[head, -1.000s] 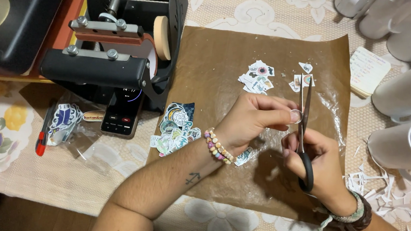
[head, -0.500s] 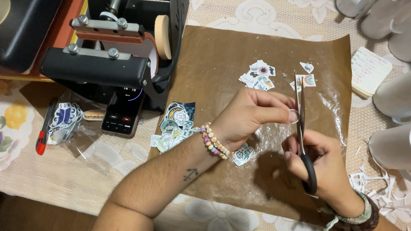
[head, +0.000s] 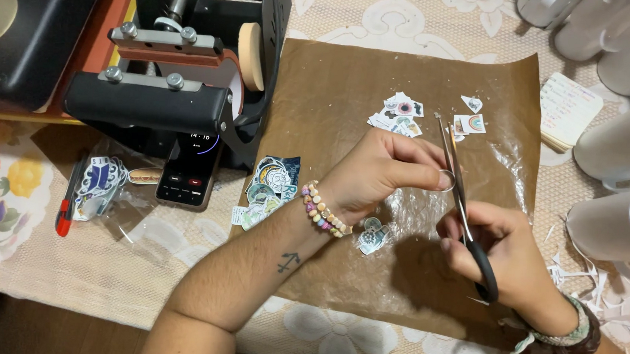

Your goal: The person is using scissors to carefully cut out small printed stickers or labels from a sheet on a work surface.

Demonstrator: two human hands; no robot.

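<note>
My left hand (head: 378, 170) pinches a small round clear sticker piece (head: 446, 180) between thumb and forefinger, right against the scissor blades. A beaded bracelet sits on that wrist. My right hand (head: 512, 259) grips the black-handled scissors (head: 456, 181), whose blades point away from me and are nearly closed on the piece. Both hands work above a sheet of brown baking paper (head: 353, 84). Cut-out stickers (head: 398, 112) lie beyond the blades, and one small sticker (head: 372, 237) lies under my left wrist.
A black mug press (head: 166, 91) stands at the back left with a phone (head: 187, 173) before it. A pile of stickers (head: 274, 182) lies beside the paper's left edge. White mugs (head: 617, 18) crowd the right side, with paper scraps (head: 608, 289), a notepad (head: 566, 108) and a red pen (head: 65, 208).
The scissor tips have swung slightly to the left and my right hand has dropped a little toward me. My left hand keeps its pinch at the blades.
</note>
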